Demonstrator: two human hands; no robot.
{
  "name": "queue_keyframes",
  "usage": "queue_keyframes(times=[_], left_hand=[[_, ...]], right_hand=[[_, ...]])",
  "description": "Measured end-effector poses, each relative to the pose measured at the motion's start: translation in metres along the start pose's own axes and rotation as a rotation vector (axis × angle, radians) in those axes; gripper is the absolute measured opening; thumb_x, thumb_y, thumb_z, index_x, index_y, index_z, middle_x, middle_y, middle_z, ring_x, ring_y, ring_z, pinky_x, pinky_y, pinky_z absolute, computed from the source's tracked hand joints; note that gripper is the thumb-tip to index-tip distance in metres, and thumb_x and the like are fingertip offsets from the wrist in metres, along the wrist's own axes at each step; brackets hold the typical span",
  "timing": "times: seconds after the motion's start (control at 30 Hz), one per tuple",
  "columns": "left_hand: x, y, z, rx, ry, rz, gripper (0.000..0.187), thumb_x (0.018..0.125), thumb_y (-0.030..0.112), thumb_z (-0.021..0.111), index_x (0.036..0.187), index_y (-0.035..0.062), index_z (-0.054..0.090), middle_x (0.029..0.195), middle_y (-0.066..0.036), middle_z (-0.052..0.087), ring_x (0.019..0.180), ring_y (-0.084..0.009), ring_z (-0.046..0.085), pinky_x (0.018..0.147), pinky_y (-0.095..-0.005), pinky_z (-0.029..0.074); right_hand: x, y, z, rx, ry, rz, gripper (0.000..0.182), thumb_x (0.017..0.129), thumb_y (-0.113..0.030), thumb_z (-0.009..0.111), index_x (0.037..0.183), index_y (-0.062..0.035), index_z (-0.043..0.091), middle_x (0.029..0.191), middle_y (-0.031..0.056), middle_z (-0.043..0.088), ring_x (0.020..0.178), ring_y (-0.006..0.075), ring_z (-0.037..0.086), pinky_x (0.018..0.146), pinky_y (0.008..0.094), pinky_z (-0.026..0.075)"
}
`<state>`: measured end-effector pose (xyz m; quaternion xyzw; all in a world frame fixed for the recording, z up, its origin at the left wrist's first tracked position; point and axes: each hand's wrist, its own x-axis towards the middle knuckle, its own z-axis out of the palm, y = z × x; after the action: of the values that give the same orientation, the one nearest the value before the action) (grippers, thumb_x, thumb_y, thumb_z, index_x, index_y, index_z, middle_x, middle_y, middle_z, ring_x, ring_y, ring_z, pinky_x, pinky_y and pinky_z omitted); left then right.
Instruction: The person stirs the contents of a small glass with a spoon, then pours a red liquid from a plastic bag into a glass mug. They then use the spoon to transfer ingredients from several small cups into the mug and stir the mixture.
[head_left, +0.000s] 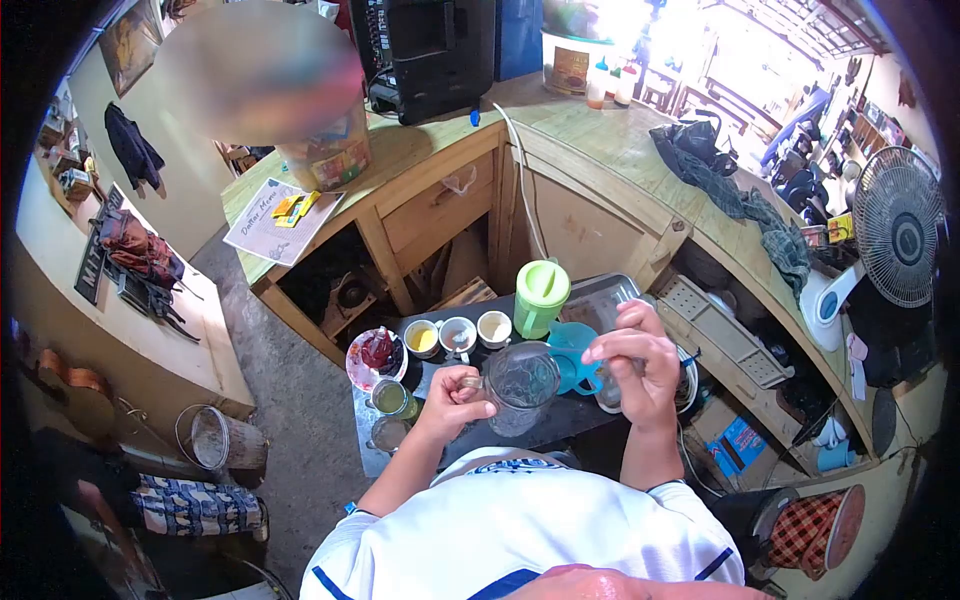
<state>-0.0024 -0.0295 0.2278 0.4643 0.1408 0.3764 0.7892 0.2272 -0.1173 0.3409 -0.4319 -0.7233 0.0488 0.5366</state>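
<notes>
My left hand (pixel 455 403) is closed around the handle of a clear glass pitcher (pixel 522 390), held over the dark tabletop in front of my chest. Raised to the right of the pitcher, my right hand (pixel 640 362) has its fingers bent and pinched together; what they hold, if anything, I cannot make out. A translucent blue jug (pixel 572 345) stands just left of the right fingers. Behind it is a green lidded pitcher (pixel 542 298). Cups with contents, among them a yellow one (pixel 423 338), line up to the left, beside a bowl with something dark red (pixel 378 352).
A wooden counter (pixel 590 125) curves around the table, bearing a black speaker (pixel 430 60), a dark cloth (pixel 730 185) and a menu sheet (pixel 270 235). At right stands a fan (pixel 900 230). A bucket (pixel 225 440) sits on the floor at left.
</notes>
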Motion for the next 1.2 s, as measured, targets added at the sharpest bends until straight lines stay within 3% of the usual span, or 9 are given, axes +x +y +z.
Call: queue_keyframes(times=[0.17,0.3,0.43,0.57,0.73,0.87,0.93,1.1,1.2], left_hand=[[0.0,0.009,0.005,0.056,-0.015,-0.026,0.051,0.068,-0.007,0.076,0.06,0.0152,0.03,0.058,0.009,0.036,0.053,-0.0004,0.032,0.049,-0.0193,0.027],[-0.002,0.001,-0.008,0.244,-0.002,0.027,0.05,0.067,-0.005,0.077,0.061,0.0154,0.031,0.057,0.01,0.034,0.052,-0.0007,0.034,0.049,-0.02,0.032],[-0.004,0.003,-0.011,0.378,0.036,0.063,0.052,0.067,-0.002,0.079,0.059,0.0154,0.031,0.057,0.01,0.033,0.053,-0.0007,0.032,0.049,-0.0201,0.031],[-0.002,0.007,-0.01,0.452,0.072,0.153,0.055,0.067,0.006,0.083,0.056,0.014,0.03,0.055,0.01,0.031,0.053,-0.0013,0.026,0.048,-0.0218,0.019],[-0.004,0.015,-0.005,0.606,0.079,0.176,0.053,0.064,0.006,0.084,0.055,0.0139,0.032,0.054,0.01,0.033,0.051,-0.0019,0.027,0.046,-0.0226,0.019],[-0.001,0.018,0.001,0.745,0.077,0.225,0.053,0.063,0.011,0.086,0.053,0.0107,0.033,0.051,0.007,0.032,0.048,-0.004,0.026,0.045,-0.0244,0.017],[0.001,0.016,0.0,0.816,0.023,0.253,0.052,0.064,0.013,0.085,0.051,0.0089,0.035,0.049,0.005,0.032,0.047,-0.0058,0.027,0.044,-0.0251,0.018],[0.001,0.014,-0.001,0.918,0.044,0.362,0.05,0.064,0.014,0.086,0.05,0.0076,0.038,0.047,0.002,0.033,0.044,-0.0076,0.03,0.043,-0.0253,0.021],[0.001,0.014,0.0,0.995,0.062,0.37,0.049,0.063,0.015,0.086,0.05,0.0078,0.038,0.047,0.002,0.035,0.044,-0.0079,0.032,0.042,-0.0257,0.022]], right_hand=[[-0.005,0.002,0.021,-0.036,-0.165,0.075,0.013,0.076,-0.002,0.065,0.087,-0.0091,0.067,0.077,-0.0007,0.066,0.077,0.0214,0.053,0.08,0.0363,0.04],[-0.008,-0.004,0.006,-0.07,0.11,0.05,0.011,0.079,-0.004,0.064,0.088,-0.0087,0.067,0.076,0.0015,0.064,0.077,0.0216,0.054,0.078,0.0362,0.039],[-0.01,0.005,0.04,-0.161,-0.157,0.083,0.004,0.082,-0.009,0.062,0.085,-0.0098,0.066,0.077,0.0017,0.065,0.073,0.0205,0.052,0.079,0.035,0.036],[-0.01,-0.007,0.016,-0.241,0.09,0.078,0.006,0.079,-0.006,0.064,0.084,-0.008,0.065,0.076,0.0031,0.062,0.076,0.0225,0.054,0.081,0.0373,0.036],[-0.024,0.005,0.038,-0.176,-0.135,0.132,0.007,0.085,-0.009,0.061,0.091,-0.0054,0.061,0.076,0.0037,0.064,0.078,0.0241,0.054,0.08,0.0365,0.04],[-0.035,0.003,0.027,-0.169,0.018,0.215,0.009,0.089,-0.012,0.059,0.094,-0.0036,0.059,0.083,0.0063,0.063,0.083,0.025,0.056,0.083,0.0377,0.041],[-0.039,0.006,0.044,-0.052,-0.159,0.304,0.012,0.09,-0.012,0.057,0.097,-0.0022,0.059,0.083,0.0078,0.063,0.08,0.0244,0.058,0.081,0.0379,0.042],[-0.035,0.006,0.017,0.144,0.088,0.447,0.016,0.091,-0.009,0.056,0.104,-0.0013,0.061,0.084,0.0096,0.063,0.082,0.0217,0.063,0.075,0.032,0.049],[-0.036,0.009,0.027,0.131,-0.219,0.405,0.025,0.095,-0.021,0.056,0.096,0.0016,0.067,0.095,0.0117,0.068,0.071,0.0147,0.061,0.068,0.0275,0.049]])
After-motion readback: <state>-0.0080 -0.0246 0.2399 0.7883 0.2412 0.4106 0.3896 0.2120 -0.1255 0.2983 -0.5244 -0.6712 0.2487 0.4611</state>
